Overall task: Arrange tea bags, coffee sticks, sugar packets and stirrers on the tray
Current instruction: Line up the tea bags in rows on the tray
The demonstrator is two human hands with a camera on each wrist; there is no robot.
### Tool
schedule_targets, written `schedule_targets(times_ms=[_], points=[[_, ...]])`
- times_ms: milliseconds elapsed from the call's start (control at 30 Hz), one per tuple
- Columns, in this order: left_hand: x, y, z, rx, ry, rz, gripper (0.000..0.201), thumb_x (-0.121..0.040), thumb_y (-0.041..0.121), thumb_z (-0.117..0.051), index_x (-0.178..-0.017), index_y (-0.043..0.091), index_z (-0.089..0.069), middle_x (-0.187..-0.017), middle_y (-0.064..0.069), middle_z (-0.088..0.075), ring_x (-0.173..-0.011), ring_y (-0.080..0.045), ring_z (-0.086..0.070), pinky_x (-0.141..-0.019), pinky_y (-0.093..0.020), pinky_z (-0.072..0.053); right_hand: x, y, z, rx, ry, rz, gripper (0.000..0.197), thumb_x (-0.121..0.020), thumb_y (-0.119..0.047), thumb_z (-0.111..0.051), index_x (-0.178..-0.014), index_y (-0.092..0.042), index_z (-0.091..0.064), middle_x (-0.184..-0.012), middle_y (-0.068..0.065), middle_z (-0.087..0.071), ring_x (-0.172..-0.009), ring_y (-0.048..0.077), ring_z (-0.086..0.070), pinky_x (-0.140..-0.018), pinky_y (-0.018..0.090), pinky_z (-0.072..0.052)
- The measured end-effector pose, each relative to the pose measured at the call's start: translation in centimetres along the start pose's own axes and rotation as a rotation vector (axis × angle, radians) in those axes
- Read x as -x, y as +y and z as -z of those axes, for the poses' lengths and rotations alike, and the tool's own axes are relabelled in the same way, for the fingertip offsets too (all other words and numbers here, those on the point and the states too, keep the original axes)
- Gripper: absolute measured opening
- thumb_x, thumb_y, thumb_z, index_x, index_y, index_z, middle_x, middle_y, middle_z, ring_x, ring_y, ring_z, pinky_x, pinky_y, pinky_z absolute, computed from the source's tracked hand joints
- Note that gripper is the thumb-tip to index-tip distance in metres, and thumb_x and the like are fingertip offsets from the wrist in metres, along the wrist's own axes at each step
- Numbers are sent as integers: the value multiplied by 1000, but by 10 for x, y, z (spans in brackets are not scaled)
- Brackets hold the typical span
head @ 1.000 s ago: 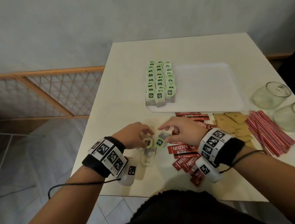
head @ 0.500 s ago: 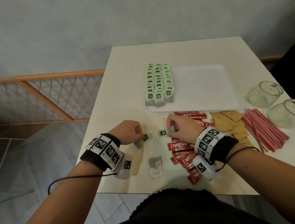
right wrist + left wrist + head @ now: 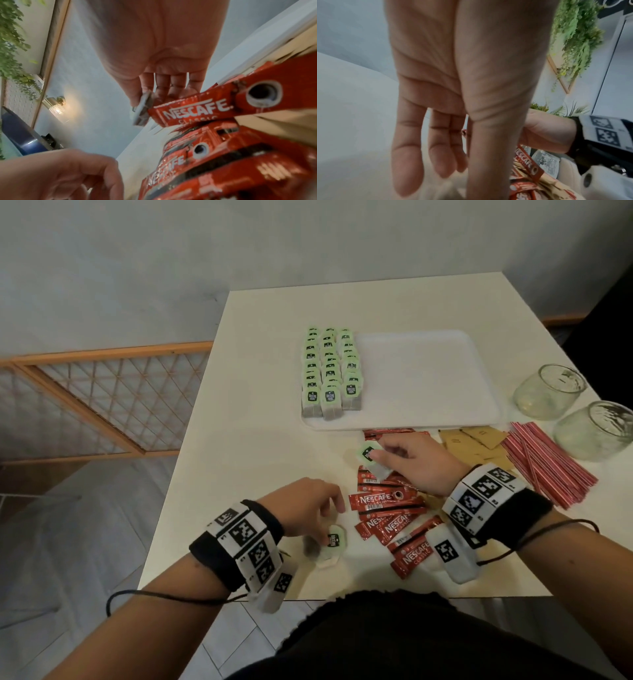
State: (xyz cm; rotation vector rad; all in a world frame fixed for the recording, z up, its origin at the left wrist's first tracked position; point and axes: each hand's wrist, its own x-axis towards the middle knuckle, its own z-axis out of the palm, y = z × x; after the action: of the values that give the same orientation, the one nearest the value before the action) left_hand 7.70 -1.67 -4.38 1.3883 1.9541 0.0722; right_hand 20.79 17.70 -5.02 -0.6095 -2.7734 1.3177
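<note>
Right grip (image 3: 407, 462) pinches a tea bag (image 3: 371, 455) near the tray (image 3: 428, 419) edge; left grip (image 3: 308, 508) seemingly slack.

Both forearms reaching forward, each wrist wrapped in a black band with printed markers. Left hand (image 3: 310, 510) low near the front, palm down, fingers (image 3: 407, 155) hanging nearly straight and slightly apart, pinching nothing. Right hand (image 3: 416, 465) farther forward, thumb and fingertips (image 3: 378, 454) pinched together, remaining fingers loosely curled.
</note>
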Motion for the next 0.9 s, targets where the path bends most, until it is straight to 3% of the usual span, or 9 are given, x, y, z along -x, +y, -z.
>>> schedule_targets(times_ms=[100, 167, 267, 400, 500, 567, 633, 733, 900], points=[[-5, -4, 1, -40, 57, 22, 49, -70, 30, -85, -112, 27, -59, -100, 10, -49, -89, -9, -47, -74, -21, -38, 7, 2, 2, 19, 10, -9, 37, -95, -40, -54, -81, -6, -59, -81, 15, -65, -77, 30, -62, -76, 47, -54], [-8, -7, 4, -48, 94, 56, 40, -75, 31, -81, -108, 26, -60, -96, 10, -53, -89, -12, -52, -78, -26, -45, 11, 3, 3, 36, 23, -21, 35, -96, -38, -54, -81, -6, -60, -80, 14, -65, -75, 28, -62, -75, 45, -54], [-13, -11, 10, -39, 131, 113, 35, -78, 28, -78, -108, 24, -60, -84, 12, -54, -84, -13, -56, -74, -25, -47, 14, 6, 4, 63, 57, -23, 34, -95, -37, -57, -80, -6, -61, -80, 12, -64, -75, 27, -61, -75, 45, -54], [-20, -12, 19, -24, 119, 159, 29, -83, 25, -73, -109, 17, -62, -92, 6, -57, -87, -13, -55, -72, -23, -44, 9, 10, 8, -69, 127, -81, 7, -90, -31, -66, -87, -24, -67, -77, -4, -67, -71, 12, -62, -71, 33, -53], [-26, -14, 26, -55, 120, 194, 24, -89, 25, -65, -105, 7, -66, -97, -4, -63, -86, -17, -54, -77, -30, -47, 3, 11, 14, -209, 160, -115, 7, -90, -26, -67, -95, -23, -70, -85, -3, -73, -80, 14, -68, -81, 36, -56], [-27, -16, 31, -35, 141, 208, 22, -92, 27, -62, -103, 8, -64, -95, -1, -59, -86, -16, -52, -74, -27, -42, -2, 11, 18, -242, 173, -136, 8, -92, -26, -65, -96, -22, -70, -87, -4, -75, -81, 15, -70, -85, 40, -57], [-27, -20, 37, 49, 168, 219, 19, -92, 29, -62, -102, 13, -60, -94, 3, -58, -86, -15, -54, -71, -23, -39, -9, 11, 22, -241, 203, -148, 7, -92, -26, -64, -95, -22, -68, -82, -2, -75, -76, 19, -70, -81, 42, -57], [-32, -31, 54, 220, 271, 220, 16, -91, 30, -64, -95, 16, -58, -97, 1, -63, -80, -15, -59, -71, -26, -46, -28, 5, 35, -236, 245, -157, 8, -91, -26, -65, -94, -19, -64, -72, 0, -74, -70, 20, -69, -71, 39, -57], [-39, -41, 69, 552, 400, 231, 23, -89, 28, -69, -95, 9, -60, -89, -5, -63, -82, -21, -57, -81, -37, -48, -57, -6, 48, -61, 259, -107, 7, -88, -27, -69, -88, -20, -69, -90, -7, -69, -81, 8, -60, -70, 20, -44]])
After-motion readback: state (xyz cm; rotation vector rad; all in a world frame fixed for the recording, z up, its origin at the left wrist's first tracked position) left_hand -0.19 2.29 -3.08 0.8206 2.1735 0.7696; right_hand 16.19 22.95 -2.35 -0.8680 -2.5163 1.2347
